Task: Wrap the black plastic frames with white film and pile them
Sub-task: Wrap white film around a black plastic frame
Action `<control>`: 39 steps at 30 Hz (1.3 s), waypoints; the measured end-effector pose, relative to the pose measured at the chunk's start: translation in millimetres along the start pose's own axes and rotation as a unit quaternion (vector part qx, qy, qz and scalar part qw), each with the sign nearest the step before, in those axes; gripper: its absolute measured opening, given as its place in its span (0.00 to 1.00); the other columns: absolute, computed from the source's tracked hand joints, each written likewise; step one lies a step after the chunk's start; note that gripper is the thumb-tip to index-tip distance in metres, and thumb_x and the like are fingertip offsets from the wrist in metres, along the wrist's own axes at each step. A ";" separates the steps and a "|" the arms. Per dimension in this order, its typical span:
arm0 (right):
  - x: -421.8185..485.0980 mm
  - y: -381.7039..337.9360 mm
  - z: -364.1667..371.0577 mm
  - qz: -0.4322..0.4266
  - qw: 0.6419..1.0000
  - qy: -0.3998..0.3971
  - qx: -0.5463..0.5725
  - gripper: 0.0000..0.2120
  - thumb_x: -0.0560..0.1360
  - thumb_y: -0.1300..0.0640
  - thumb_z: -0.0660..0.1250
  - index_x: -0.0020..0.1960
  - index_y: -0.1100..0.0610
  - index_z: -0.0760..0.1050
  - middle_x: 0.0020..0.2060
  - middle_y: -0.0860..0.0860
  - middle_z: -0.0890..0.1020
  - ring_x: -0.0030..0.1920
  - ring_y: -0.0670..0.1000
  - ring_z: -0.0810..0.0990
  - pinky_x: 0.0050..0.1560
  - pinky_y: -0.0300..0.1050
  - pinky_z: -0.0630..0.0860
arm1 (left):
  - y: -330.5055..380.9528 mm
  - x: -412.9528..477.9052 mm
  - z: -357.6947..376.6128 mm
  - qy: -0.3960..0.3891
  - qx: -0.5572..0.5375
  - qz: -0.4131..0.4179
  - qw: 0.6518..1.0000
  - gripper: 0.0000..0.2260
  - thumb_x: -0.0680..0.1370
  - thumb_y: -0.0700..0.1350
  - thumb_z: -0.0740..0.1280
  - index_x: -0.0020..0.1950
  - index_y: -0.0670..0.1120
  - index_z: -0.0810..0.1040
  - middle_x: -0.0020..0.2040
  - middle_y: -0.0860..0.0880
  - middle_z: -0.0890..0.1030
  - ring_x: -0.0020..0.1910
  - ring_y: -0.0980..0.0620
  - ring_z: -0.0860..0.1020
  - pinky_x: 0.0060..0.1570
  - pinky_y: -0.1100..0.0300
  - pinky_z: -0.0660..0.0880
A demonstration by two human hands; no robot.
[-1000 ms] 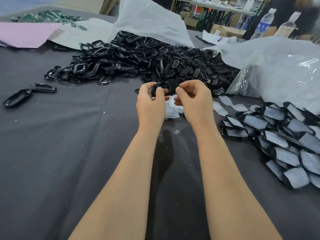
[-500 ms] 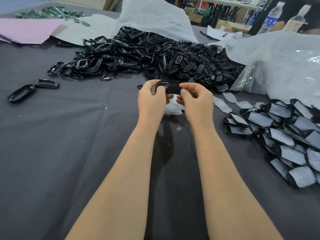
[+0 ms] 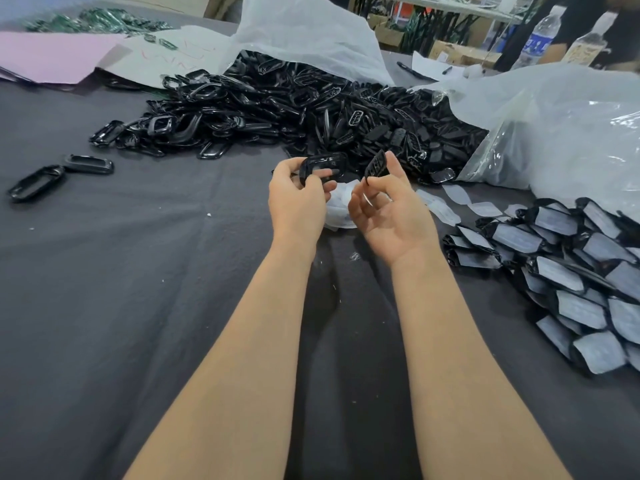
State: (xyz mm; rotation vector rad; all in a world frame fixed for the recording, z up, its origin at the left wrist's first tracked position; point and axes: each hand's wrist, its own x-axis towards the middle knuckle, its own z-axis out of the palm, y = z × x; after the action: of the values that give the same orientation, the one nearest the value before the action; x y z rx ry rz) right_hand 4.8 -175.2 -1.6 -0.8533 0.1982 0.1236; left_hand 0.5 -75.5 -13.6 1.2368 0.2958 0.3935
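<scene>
My left hand (image 3: 298,202) grips a black oval plastic frame (image 3: 325,165) above the dark cloth. My right hand (image 3: 391,209), palm turned up, pinches a smaller black slotted insert (image 3: 376,165) between thumb and forefinger, a little to the right of the frame. White film pieces (image 3: 341,211) lie on the cloth just under both hands. A big heap of loose black frames (image 3: 294,112) spreads behind the hands. Wrapped frames (image 3: 568,271) are piled at the right.
A dark cloth (image 3: 121,271) covers the table. Two stray frames (image 3: 59,174) lie at the left. Clear plastic bags (image 3: 571,133) bulge at the back right, another bag (image 3: 304,32) at the back. Pink paper (image 3: 48,53) and water bottles (image 3: 540,36) sit far back.
The two hands held one black piece together; now they have drawn apart, the left keeping the oval frame and the right turned palm up with the slotted insert.
</scene>
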 end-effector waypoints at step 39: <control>3.1 15.2 3.4 -0.311 0.866 0.094 -0.380 0.11 0.75 0.61 0.68 0.41 0.49 0.69 0.38 0.49 0.78 0.44 0.53 0.81 0.47 0.48 0.79 | -1.6 -5.2 1.9 -0.086 0.111 0.055 0.988 0.06 0.78 0.38 0.66 0.55 0.41 0.76 0.45 0.48 0.82 0.42 0.56 0.82 0.48 0.60 0.80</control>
State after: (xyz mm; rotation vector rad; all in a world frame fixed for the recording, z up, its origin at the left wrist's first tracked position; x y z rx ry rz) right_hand 5.4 -162.5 -11.3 -1.6829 0.0382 -0.5281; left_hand -3.1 -79.9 -14.5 1.5018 0.1243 0.3525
